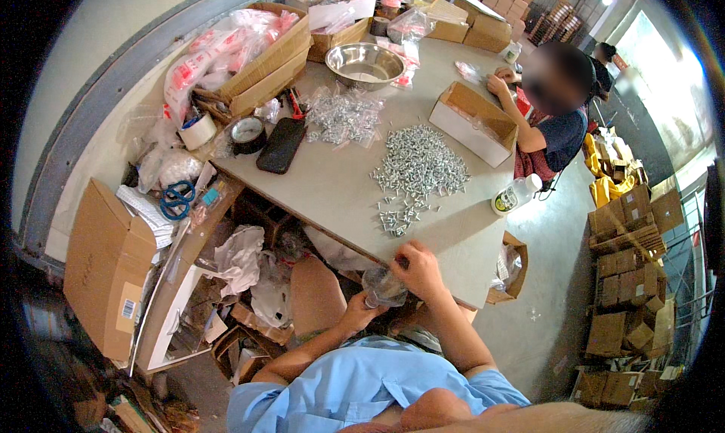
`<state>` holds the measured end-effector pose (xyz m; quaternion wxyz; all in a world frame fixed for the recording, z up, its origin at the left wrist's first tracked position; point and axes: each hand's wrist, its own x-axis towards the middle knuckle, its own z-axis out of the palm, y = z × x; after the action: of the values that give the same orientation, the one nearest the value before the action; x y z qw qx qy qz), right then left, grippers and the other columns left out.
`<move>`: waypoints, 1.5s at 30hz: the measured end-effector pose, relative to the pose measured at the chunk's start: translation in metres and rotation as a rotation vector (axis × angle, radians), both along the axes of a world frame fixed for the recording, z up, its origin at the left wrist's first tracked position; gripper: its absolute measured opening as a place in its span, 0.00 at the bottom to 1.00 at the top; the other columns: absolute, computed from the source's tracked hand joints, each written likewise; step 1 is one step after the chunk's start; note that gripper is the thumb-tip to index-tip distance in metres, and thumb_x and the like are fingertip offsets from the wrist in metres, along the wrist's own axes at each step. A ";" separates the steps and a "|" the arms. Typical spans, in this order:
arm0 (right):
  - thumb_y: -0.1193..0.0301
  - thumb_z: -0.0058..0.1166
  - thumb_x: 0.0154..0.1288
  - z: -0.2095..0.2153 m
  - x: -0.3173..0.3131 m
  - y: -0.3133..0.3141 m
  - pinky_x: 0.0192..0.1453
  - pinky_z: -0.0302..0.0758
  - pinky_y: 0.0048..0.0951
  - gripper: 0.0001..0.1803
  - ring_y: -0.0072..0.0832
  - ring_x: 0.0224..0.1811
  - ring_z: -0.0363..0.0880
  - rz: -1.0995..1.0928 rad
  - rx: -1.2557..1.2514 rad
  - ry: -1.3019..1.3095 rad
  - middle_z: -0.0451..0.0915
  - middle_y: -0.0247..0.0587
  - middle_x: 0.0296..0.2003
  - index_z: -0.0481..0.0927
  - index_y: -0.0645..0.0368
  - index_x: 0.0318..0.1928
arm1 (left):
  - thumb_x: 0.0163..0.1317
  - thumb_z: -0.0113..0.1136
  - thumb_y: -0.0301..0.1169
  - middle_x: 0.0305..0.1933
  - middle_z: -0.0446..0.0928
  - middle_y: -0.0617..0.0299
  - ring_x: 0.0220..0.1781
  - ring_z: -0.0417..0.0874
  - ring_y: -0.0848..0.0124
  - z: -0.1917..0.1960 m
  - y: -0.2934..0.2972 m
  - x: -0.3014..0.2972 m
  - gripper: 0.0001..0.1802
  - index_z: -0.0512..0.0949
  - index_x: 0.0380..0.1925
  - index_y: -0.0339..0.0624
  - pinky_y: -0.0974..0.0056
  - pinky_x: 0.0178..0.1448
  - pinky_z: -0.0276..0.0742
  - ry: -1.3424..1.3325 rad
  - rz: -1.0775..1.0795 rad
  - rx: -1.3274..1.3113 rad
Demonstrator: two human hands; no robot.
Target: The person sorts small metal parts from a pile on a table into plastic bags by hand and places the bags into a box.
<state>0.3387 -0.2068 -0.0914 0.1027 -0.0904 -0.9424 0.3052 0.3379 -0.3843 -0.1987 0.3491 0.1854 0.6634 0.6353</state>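
My left hand holds a clear plastic bag just below the table's near edge, above my lap. Over the bag, at the edge of the tabletop, my right hand has its fingers curled in; what they hold, if anything, is hidden, and the fingertips are slightly blurred. Beyond that hand lies a loose heap of small silvery screws, with a thinner spread of them trailing toward me. Several clear bags of screws are piled to the left of the heap.
A black phone, a tape roll and a steel bowl stand leftward and behind. To the right are an open carton and a white-capped bottle. Another person works at the far right side. Blue-handled scissors lie left.
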 end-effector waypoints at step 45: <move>0.64 0.60 0.49 -0.016 -0.046 0.002 0.42 0.71 0.43 0.15 0.46 0.39 0.72 -0.202 0.155 0.163 0.72 0.48 0.34 0.74 0.59 0.35 | 0.55 0.64 0.29 0.47 0.78 0.61 0.49 0.76 0.73 -0.020 0.003 0.002 0.19 0.74 0.47 0.37 0.66 0.55 0.71 -0.142 0.031 0.200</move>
<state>0.2928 -0.2044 -0.1072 0.2157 -0.1514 -0.9378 0.2262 0.3403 -0.3814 -0.2192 0.3649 0.1635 0.5733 0.7151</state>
